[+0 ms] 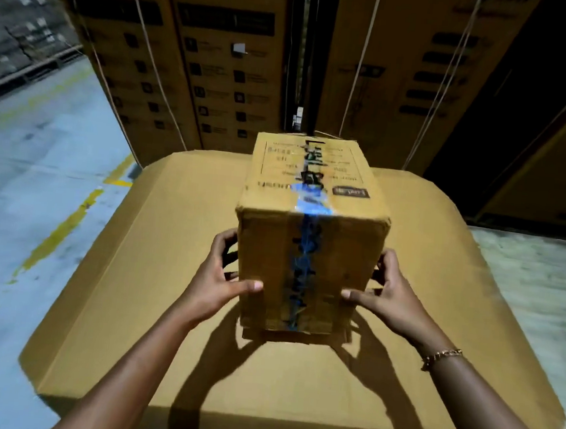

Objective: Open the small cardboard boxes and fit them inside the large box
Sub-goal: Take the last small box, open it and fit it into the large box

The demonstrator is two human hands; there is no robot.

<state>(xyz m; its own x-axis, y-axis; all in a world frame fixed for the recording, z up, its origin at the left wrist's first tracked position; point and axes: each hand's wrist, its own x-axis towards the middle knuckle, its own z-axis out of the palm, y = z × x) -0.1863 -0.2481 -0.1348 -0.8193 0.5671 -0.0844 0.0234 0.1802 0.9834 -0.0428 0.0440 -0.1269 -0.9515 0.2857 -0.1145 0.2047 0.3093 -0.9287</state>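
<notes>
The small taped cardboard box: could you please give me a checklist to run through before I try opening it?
1. Hold: the left hand and right hand grip opposite sides of the small brown cardboard box, thumbs on its near face: ok.
2. Seam free: the blue tape strip covers the seam across the top and near face, so the box is sealed: not ok.
3. Support: whether it rests fully on the large flat brown cardboard box or is slightly lifted: cannot tell.
4. Large box open to receive it: its top looks closed: not ok.
5. Cutter in view: none seen: not ok.
</notes>
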